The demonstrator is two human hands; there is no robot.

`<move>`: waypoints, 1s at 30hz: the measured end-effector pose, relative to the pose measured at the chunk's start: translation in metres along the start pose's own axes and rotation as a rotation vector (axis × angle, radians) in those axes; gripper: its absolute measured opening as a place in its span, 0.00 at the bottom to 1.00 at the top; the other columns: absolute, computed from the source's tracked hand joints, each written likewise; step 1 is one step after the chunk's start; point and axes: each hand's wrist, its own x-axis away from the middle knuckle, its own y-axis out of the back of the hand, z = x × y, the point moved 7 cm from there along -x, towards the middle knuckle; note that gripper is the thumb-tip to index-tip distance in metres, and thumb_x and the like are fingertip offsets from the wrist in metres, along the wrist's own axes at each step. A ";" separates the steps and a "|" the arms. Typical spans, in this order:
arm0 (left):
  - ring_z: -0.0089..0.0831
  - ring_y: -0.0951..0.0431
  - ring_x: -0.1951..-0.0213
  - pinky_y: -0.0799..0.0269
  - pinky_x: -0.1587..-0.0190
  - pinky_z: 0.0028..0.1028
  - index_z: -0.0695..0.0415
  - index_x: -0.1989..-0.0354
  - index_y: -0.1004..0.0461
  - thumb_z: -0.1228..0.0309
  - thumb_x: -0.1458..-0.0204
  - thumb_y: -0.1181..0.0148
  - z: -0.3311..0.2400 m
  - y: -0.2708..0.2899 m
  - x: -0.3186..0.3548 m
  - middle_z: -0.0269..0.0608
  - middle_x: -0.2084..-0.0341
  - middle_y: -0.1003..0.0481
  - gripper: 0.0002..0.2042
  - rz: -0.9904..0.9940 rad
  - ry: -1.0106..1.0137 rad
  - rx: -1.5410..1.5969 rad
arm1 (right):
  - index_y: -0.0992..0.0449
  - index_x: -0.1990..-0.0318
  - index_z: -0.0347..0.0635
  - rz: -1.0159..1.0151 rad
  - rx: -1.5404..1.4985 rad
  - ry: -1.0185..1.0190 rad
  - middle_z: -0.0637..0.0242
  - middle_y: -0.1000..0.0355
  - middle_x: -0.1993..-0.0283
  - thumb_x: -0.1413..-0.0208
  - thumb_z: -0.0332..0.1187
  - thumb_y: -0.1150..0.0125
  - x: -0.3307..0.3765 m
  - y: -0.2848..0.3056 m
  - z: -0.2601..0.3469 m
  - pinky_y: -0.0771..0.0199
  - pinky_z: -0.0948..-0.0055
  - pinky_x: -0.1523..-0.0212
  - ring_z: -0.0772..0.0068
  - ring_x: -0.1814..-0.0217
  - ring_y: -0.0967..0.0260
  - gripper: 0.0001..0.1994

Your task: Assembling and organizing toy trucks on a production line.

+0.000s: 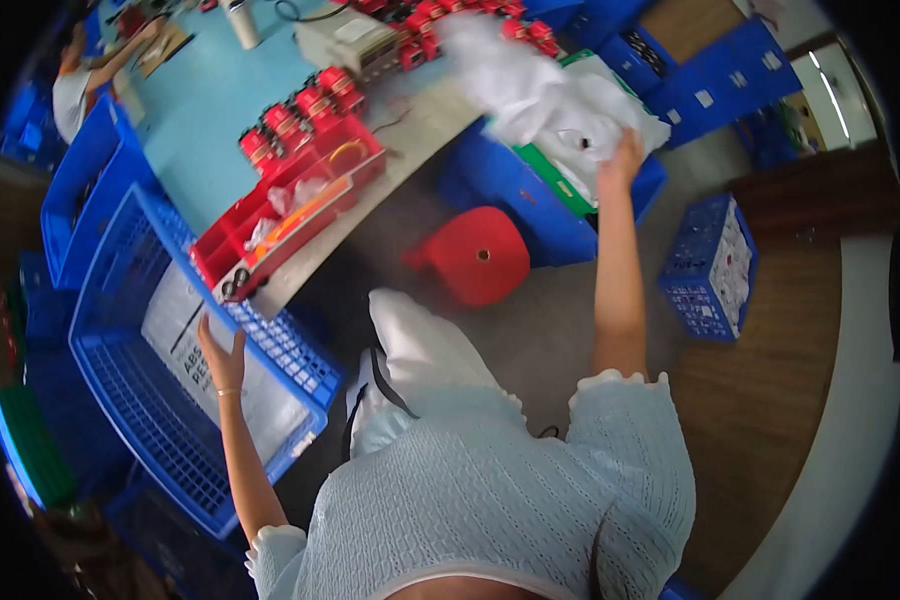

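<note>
My left hand [222, 360] is open, fingers apart, over the long blue plastic basket [155, 440]. A flat white bag with dark print [185, 340] lies in that basket, close to my fingers. Out to the right, my right hand [620, 165] is closed on the edge of crumpled white plastic sheeting [540, 105]; its fingertips are partly blurred. The sheeting's far end is smeared by motion. It lies across a blue bin [555, 230] with a green-edged box [555, 180] in it.
A red stool [480, 255] stands between me and the bin. On the blue-topped table [195, 110] are a red tray [300, 215], several red parts [315, 100] and a beige device [355, 40]. A blue crate [705, 265] stands right; another person [80, 85] sits far left.
</note>
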 end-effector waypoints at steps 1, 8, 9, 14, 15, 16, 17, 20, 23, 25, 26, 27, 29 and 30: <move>0.49 0.45 0.41 0.49 0.40 0.37 0.66 0.42 0.50 0.65 0.59 0.35 0.029 -0.011 0.013 0.58 0.44 0.44 0.38 -0.053 0.096 -0.090 | 0.34 0.53 0.29 -0.089 0.026 0.073 0.57 0.33 0.54 0.44 0.35 0.52 -0.024 0.024 0.004 0.34 0.68 0.54 0.66 0.57 0.34 0.17; 0.54 0.35 0.49 0.38 0.48 0.40 0.69 0.43 0.51 0.61 0.63 0.36 0.133 -0.130 0.058 0.65 0.51 0.38 0.41 0.111 0.665 -0.199 | 0.30 0.67 0.22 -0.465 0.797 0.250 0.37 0.31 0.64 0.48 0.33 0.55 -0.131 0.156 -0.083 0.35 0.59 0.59 0.42 0.61 0.33 0.16; 0.54 0.35 0.49 0.38 0.48 0.40 0.69 0.43 0.51 0.61 0.63 0.36 0.125 -0.130 0.050 0.65 0.51 0.38 0.41 0.096 0.686 -0.220 | 0.30 0.68 0.22 -0.463 0.824 0.234 0.36 0.31 0.65 0.48 0.33 0.56 -0.133 0.154 -0.103 0.34 0.58 0.59 0.38 0.62 0.34 0.16; 0.57 0.27 0.66 0.31 0.62 0.44 0.64 0.47 0.45 0.74 0.62 0.48 0.092 -0.131 0.042 0.61 0.70 0.27 0.29 0.094 0.766 -0.348 | 0.34 0.54 0.25 0.181 1.064 -0.062 0.43 0.32 0.56 0.52 0.35 0.49 -0.177 0.122 -0.198 0.37 0.64 0.51 0.54 0.53 0.34 0.21; 0.57 0.27 0.66 0.31 0.62 0.45 0.63 0.48 0.44 0.75 0.62 0.47 0.087 -0.127 0.044 0.61 0.70 0.27 0.27 0.068 0.763 -0.381 | 0.37 0.51 0.25 0.261 1.000 -0.064 0.44 0.33 0.53 0.54 0.36 0.46 -0.166 0.108 -0.211 0.37 0.65 0.49 0.55 0.50 0.35 0.25; 0.56 0.27 0.66 0.31 0.62 0.45 0.63 0.50 0.44 0.75 0.61 0.47 0.082 -0.120 0.049 0.61 0.71 0.27 0.26 0.046 0.760 -0.411 | 0.37 0.51 0.25 0.309 0.992 -0.071 0.44 0.33 0.53 0.54 0.36 0.46 -0.161 0.090 -0.222 0.37 0.65 0.49 0.55 0.50 0.35 0.25; 0.56 0.27 0.66 0.31 0.62 0.45 0.63 0.50 0.44 0.75 0.61 0.47 0.080 -0.112 0.056 0.61 0.71 0.27 0.26 0.040 0.784 -0.431 | 0.41 0.48 0.24 0.262 1.049 -0.126 0.41 0.38 0.48 0.57 0.38 0.43 -0.153 0.086 -0.224 0.40 0.64 0.46 0.49 0.46 0.39 0.31; 0.56 0.26 0.67 0.31 0.63 0.46 0.62 0.49 0.45 0.74 0.60 0.47 0.076 -0.121 0.061 0.61 0.71 0.27 0.26 0.177 0.798 -0.429 | 0.48 0.44 0.24 0.216 1.213 -0.130 0.41 0.44 0.43 0.61 0.39 0.38 -0.167 0.076 -0.213 0.43 0.63 0.42 0.47 0.41 0.44 0.39; 0.56 0.26 0.67 0.31 0.64 0.46 0.62 0.48 0.46 0.74 0.60 0.46 0.066 -0.137 0.058 0.60 0.71 0.27 0.27 0.201 0.777 -0.374 | 0.52 0.41 0.26 0.186 1.404 -0.105 0.44 0.47 0.41 0.62 0.39 0.35 -0.177 0.052 -0.178 0.43 0.63 0.42 0.52 0.40 0.46 0.43; 0.56 0.26 0.68 0.31 0.64 0.46 0.62 0.47 0.47 0.74 0.60 0.46 0.067 -0.106 0.095 0.59 0.71 0.27 0.28 0.195 0.842 -0.423 | 0.54 0.41 0.28 -0.043 1.557 -0.289 0.44 0.48 0.41 0.61 0.39 0.35 -0.104 -0.017 -0.141 0.46 0.59 0.41 0.49 0.38 0.49 0.44; 0.56 0.26 0.67 0.31 0.63 0.46 0.61 0.46 0.48 0.74 0.60 0.45 0.072 -0.109 0.088 0.60 0.70 0.27 0.30 0.220 0.854 -0.398 | 0.54 0.41 0.28 -0.052 1.563 -0.272 0.44 0.48 0.41 0.61 0.39 0.35 -0.092 -0.032 -0.123 0.46 0.59 0.41 0.49 0.38 0.49 0.44; 0.57 0.27 0.67 0.31 0.63 0.46 0.61 0.44 0.49 0.75 0.61 0.45 0.076 -0.114 0.080 0.60 0.70 0.27 0.31 0.245 0.864 -0.380 | 0.52 0.41 0.30 -0.047 1.642 -0.010 0.46 0.47 0.41 0.61 0.40 0.35 -0.085 -0.052 -0.103 0.46 0.57 0.41 0.50 0.37 0.50 0.43; 0.57 0.27 0.67 0.31 0.63 0.46 0.61 0.43 0.50 0.75 0.61 0.45 0.080 -0.122 0.066 0.61 0.69 0.27 0.33 0.276 0.862 -0.346 | 0.49 0.41 0.32 0.110 1.589 0.520 0.47 0.46 0.41 0.59 0.37 0.37 -0.083 -0.091 -0.085 0.49 0.54 0.40 0.51 0.36 0.51 0.39; 0.56 0.28 0.63 0.32 0.60 0.44 0.61 0.42 0.52 0.75 0.62 0.44 0.081 -0.125 0.062 0.62 0.65 0.29 0.35 0.265 0.851 -0.309 | 0.47 0.42 0.32 0.250 1.462 0.775 0.48 0.46 0.41 0.58 0.34 0.38 -0.088 -0.104 -0.087 0.50 0.55 0.39 0.51 0.36 0.51 0.35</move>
